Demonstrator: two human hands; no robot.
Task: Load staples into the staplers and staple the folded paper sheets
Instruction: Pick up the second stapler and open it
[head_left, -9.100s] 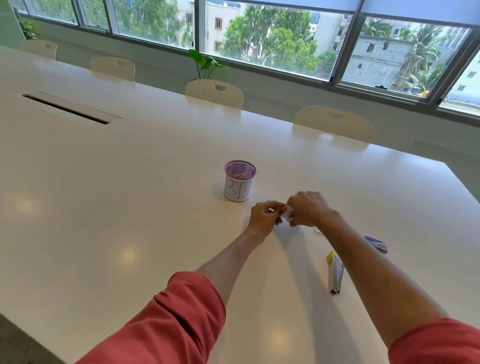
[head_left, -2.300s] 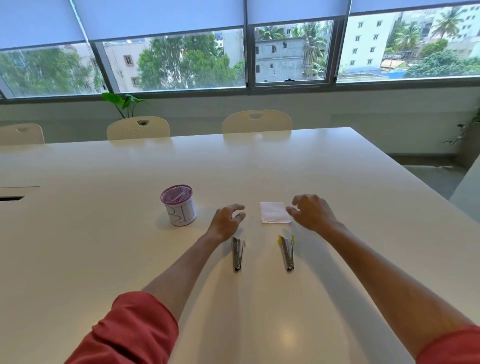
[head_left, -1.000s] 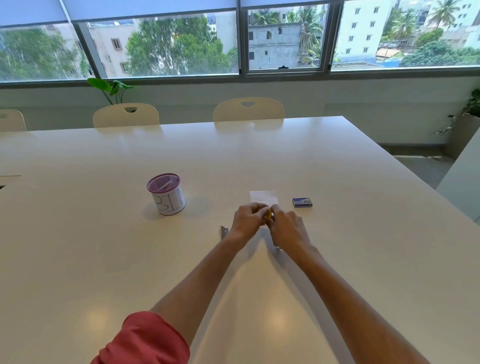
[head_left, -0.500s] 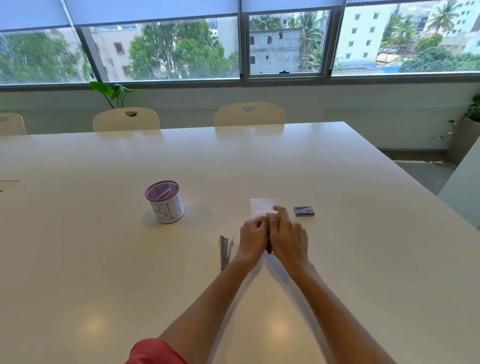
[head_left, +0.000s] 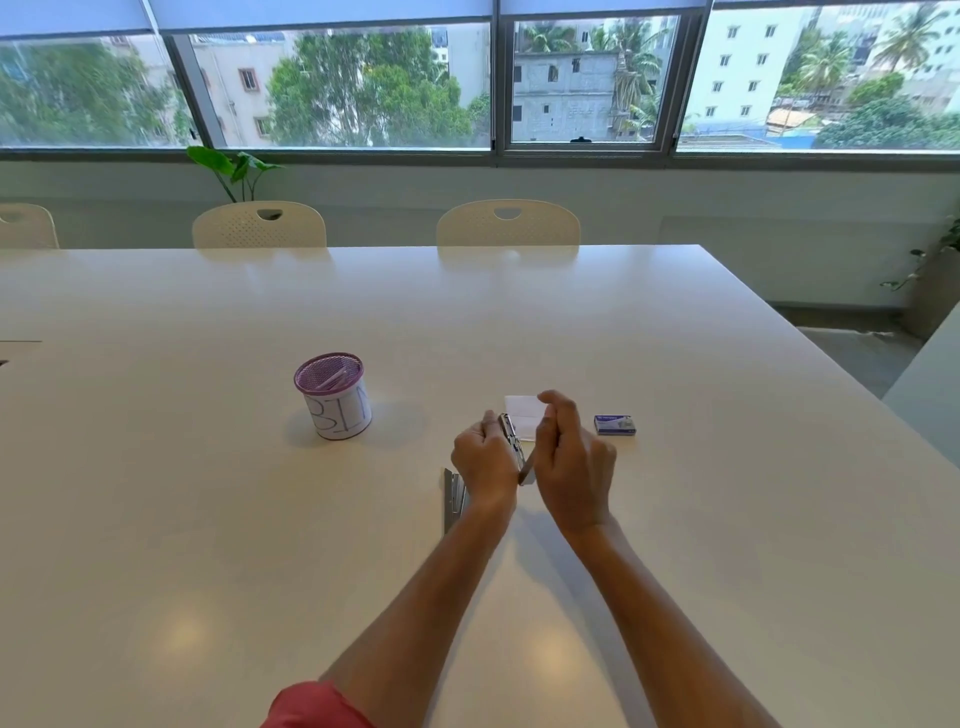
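Both hands hold one metal stapler (head_left: 514, 448) just above the white table (head_left: 727, 519). My left hand (head_left: 484, 462) grips its body from the left, and my right hand (head_left: 571, 462) holds the other part from the right; the stapler looks hinged apart between them. A second stapler (head_left: 451, 498) lies flat on the table, partly hidden by my left wrist. A folded white paper sheet (head_left: 523, 415) lies just beyond the hands. A small blue staple box (head_left: 615, 424) sits to the right of the paper.
A purple mesh cup with a white paper wrap (head_left: 335, 395) stands to the left of the hands. Cream chairs (head_left: 508, 223) line the far table edge under the windows. The table's right edge (head_left: 841, 364) runs diagonally, with floor beyond it.
The hands have lifted the stapler slightly and spread it apart; half a second ago they were pressed together over it. The other stapler, paper and staple box have not moved.
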